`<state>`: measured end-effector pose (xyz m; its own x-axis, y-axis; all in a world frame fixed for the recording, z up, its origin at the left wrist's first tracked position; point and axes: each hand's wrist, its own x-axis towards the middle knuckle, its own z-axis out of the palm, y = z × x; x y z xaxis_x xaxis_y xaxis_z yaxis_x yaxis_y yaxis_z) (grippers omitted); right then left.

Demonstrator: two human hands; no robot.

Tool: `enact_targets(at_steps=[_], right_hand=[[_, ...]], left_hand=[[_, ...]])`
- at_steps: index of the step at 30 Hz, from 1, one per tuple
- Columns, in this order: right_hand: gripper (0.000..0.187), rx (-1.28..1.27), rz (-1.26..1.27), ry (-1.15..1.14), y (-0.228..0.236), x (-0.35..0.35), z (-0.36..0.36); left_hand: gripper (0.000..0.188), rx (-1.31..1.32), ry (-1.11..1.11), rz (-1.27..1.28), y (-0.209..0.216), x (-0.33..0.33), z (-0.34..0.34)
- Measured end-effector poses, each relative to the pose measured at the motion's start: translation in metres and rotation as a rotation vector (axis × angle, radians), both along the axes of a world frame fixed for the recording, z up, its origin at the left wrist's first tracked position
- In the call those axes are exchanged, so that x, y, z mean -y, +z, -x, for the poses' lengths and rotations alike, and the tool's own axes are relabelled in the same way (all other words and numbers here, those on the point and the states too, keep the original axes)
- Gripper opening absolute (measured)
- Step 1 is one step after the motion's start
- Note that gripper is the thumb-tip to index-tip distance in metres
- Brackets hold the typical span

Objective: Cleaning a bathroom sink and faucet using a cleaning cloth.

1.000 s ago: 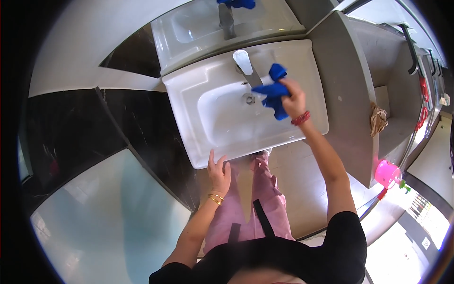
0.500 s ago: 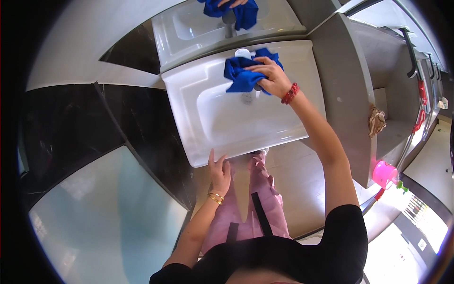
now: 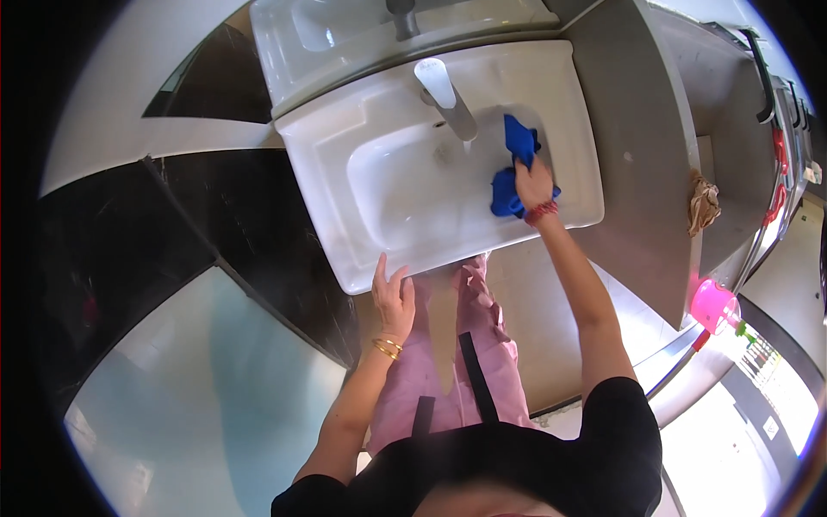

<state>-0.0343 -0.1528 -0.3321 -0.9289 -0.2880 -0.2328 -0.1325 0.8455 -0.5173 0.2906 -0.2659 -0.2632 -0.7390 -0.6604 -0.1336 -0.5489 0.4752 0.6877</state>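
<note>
My right hand (image 3: 534, 183) grips a blue cloth (image 3: 508, 191) down in the right side of the white washbasin (image 3: 326, 207). The cloth bunches below the fingers, and one flap sticks up past them toward the back. Left of it, the grey metal faucet (image 3: 457, 114) stands at the basin's rear edge, its lever pale with glare. My left hand (image 3: 394, 300) hovers by the front left corner of the basin, empty, with its fingers apart. Whether those fingertips touch the rim, I cannot tell.
A mirror (image 3: 482, 15) behind the basin reflects it. On the right stands a grey cabinet (image 3: 633, 164) with crumpled brown paper (image 3: 704, 203) at its edge. A pink container (image 3: 714, 306) hangs farther right. Black wall tiles (image 3: 112, 241) and a pale panel (image 3: 198, 388) lie left.
My right hand has carried the blue cloth off the faucet, rightward and down into the basin, uncovering the faucet. My left hand stays near the front corner. The view has shifted slightly.
</note>
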Motion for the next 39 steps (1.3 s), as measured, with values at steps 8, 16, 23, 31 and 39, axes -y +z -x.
enact_targets(at_steps=[8, 16, 23, 31, 39], right_hand=[[0.081, 0.047, -0.353, 0.021, -0.050, 0.111, -0.067], [0.058, 0.027, -0.265, 0.591, -0.052, 0.137, -0.150], [0.041, 0.161, -0.356, 0.819, -0.018, 0.091, -0.092], [0.039, 0.175, -0.479, 0.637, -0.021, 0.021, -0.012], [0.040, 0.111, -0.258, 0.645, -0.037, 0.022, -0.010]], left_hand=[[0.026, -0.010, -0.024, -0.018, -0.015, 0.006, 0.011], [0.028, -0.042, 0.010, 0.092, -0.028, 0.039, 0.032], [0.029, -0.078, -0.128, 0.209, -0.055, 0.071, 0.089], [0.026, -0.051, -0.359, 0.271, -0.117, 0.069, 0.173], [0.015, -0.011, -0.860, 0.703, -0.154, 0.097, 0.224]])
